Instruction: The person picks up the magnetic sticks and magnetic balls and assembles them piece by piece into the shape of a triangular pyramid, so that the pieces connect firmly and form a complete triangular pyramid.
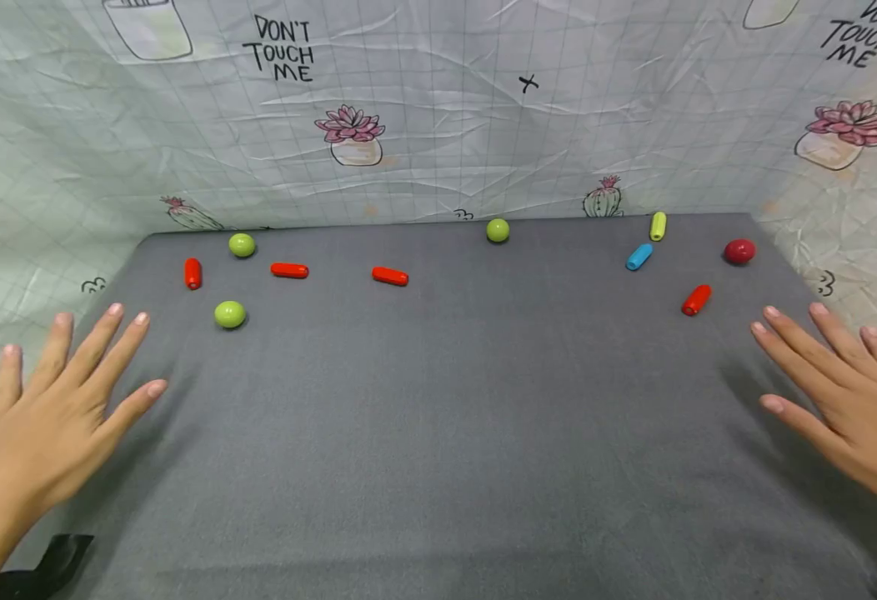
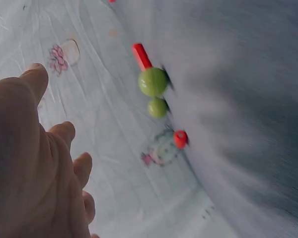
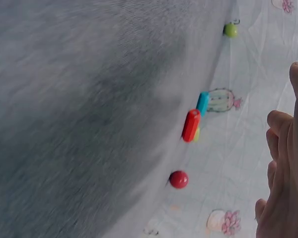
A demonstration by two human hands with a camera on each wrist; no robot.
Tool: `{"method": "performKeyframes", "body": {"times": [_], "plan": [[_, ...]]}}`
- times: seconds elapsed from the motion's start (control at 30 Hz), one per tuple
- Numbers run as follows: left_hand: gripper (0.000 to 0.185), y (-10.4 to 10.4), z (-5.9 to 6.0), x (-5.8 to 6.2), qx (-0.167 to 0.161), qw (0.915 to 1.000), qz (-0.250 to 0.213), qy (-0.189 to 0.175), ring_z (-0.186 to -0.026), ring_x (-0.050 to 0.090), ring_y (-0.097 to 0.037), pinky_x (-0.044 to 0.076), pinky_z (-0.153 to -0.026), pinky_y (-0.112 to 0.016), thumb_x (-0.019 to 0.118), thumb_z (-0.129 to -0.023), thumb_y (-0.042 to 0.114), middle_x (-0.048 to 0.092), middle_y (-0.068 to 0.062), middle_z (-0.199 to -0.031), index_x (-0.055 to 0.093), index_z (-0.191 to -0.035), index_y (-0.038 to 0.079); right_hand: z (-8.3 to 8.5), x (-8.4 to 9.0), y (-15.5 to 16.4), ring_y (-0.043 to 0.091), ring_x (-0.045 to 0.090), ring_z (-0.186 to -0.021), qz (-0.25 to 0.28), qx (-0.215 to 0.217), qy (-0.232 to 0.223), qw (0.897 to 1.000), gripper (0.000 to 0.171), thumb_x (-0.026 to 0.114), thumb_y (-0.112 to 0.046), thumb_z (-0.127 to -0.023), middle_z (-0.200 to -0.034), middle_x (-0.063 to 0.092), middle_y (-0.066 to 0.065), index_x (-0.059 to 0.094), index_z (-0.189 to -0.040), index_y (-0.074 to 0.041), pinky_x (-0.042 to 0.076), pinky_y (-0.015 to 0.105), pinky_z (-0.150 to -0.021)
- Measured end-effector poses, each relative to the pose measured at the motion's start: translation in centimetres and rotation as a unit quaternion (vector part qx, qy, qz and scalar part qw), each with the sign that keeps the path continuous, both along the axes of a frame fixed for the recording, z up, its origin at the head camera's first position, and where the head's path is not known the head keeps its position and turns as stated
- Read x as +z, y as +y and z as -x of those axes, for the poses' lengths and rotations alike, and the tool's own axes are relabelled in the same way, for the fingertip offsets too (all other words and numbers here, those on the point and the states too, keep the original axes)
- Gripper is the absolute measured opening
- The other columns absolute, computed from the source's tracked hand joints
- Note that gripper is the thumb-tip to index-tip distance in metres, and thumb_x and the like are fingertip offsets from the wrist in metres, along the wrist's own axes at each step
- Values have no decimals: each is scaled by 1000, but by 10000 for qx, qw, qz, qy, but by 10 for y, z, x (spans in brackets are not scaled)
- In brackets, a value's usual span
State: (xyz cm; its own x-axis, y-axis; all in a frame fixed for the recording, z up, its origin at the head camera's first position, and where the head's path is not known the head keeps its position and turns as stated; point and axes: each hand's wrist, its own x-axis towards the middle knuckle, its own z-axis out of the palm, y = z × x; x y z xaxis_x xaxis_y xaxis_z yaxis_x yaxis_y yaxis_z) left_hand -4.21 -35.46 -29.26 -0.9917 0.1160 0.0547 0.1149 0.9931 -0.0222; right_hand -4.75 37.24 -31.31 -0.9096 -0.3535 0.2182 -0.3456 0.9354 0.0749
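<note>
At the lower left of the head view the left hand (image 1: 56, 408) hovers flat over the grey worktop (image 1: 438, 433), fingers spread and straight, grasping nothing. Nearest it, just beyond the fingertips, sits a green ball (image 1: 230, 314); its wrist view shows the same ball (image 2: 153, 82) with a red capsule's end behind it. Further up, towards the upper left of the cloth, lie a red capsule (image 1: 193, 273) standing almost on end in the frame, a second green ball (image 1: 242, 245), then two more red capsules (image 1: 289, 270) and (image 1: 389, 276) lying crosswise, all apart from one another. A third green ball (image 1: 498, 230) rests at the back edge, near the middle, against the printed backdrop (image 1: 438, 108) (cacti and "DON'T TOUCH ME" on it).

Towards the upper right come a blue capsule (image 1: 639, 257), a green capsule (image 1: 658, 226) just behind it, a tilted red capsule (image 1: 697, 300) and a red ball (image 1: 739, 251) by the corner. The right hand (image 1: 844, 400) at the lower right is likewise released, fingers straight and splayed, nearest the tilted red capsule (image 3: 191, 125) without touching it.
</note>
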Motion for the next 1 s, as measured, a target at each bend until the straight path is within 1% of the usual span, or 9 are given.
{"method": "performKeyframes", "body": {"times": [0.13, 0.23, 0.43, 0.53, 0.6, 0.67, 0.83, 0.9, 1.0], "plan": [[74, 12, 10, 10, -283, 9996, -5, -17, -150, -28, -24, -26, -114, -58, 41, -107, 51, -16, 11, -168, -3, -164, 31, 6, 2, -8, 20, -15, -155, -112, 79, -250, 9996, 81, 54, -48, -103, -171, -2, -5, 8, -165, -25, -14, 53, -122], [73, 22, 19, 17, -507, 9987, -20, -11, -151, -26, -24, -24, -115, -58, 40, -108, 50, -14, 11, -169, -2, -164, 31, 11, 3, -12, 20, -15, -155, -133, 170, -346, 9992, 83, 57, -47, -102, -171, 0, -4, 9, -165, -24, -15, 52, -122], [72, 44, 35, 25, -1028, 9946, -98, 89, -154, -19, -24, -16, -120, -56, 44, -108, 47, -9, 10, -170, 4, -165, 30, 20, 5, -22, 20, -10, -157, 176, 547, -495, 9971, 82, 63, -40, -100, -171, 4, -5, 17, -165, -23, -13, 51, -123], [72, 55, 44, 29, -1227, 9923, -89, 127, -156, -14, -26, -12, -121, -57, 45, -107, 48, -7, 9, -171, 6, -165, 30, 26, 7, -31, 21, -7, -157, 244, 704, -576, 9955, 81, 64, -39, -99, -171, 7, -5, 19, -164, -24, -11, 49, -124], [72, 63, 53, 30, -1331, 9910, -87, 125, -156, -12, -28, -10, -122, -58, 45, -107, 49, -5, 8, -171, 8, -165, 30, 30, 8, -37, 20, -8, -157, 202, 754, -626, 9950, 81, 64, -40, -99, -171, 7, -6, 19, -164, -24, -12, 48, -124], [71, 71, 62, 32, -1432, 9896, -95, 105, -156, -12, -27, -8, -122, -59, 44, -107, 51, -4, 7, -171, 8, -165, 30, 35, 9, -43, 20, -7, -157, 203, 833, -649, 9942, 80, 64, -40, -99, -171, 8, -5, 19, -164, -25, -12, 47, -124], [70, 94, 84, 34, -1684, 9855, -215, 43, -157, -10, -26, -1, -122, -61, 42, -106, 55, -1, 7, -171, 12, -165, 32, 50, 12, -57, 21, -5, -157, 287, 1119, -622, 9914, 78, 64, -39, -99, -171, 10, -5, 22, -164, -24, -10, 46, -124], [70, 103, 94, 33, -1770, 9839, -258, -47, -157, -8, -29, -1, -122, -62, 41, -106, 57, 0, 7, -171, 12, -165, 32, 57, 13, -63, 22, -4, -157, 325, 1230, -649, 9897, 77, 63, -40, -100, -171, 12, -4, 23, -164, -24, -9, 47, -125], [71, 115, 107, 32, -1885, 9809, -391, -286, -157, -5, -31, 0, -121, -63, 41, -105, 58, 2, 5, -171, 11, -164, 33, 67, 16, -73, 22, -3, -157, 344, 1319, -754, 9878, 75, 62, -41, -101, -171, 13, -2, 23, -164, -24, -7, 47, -125]]}}
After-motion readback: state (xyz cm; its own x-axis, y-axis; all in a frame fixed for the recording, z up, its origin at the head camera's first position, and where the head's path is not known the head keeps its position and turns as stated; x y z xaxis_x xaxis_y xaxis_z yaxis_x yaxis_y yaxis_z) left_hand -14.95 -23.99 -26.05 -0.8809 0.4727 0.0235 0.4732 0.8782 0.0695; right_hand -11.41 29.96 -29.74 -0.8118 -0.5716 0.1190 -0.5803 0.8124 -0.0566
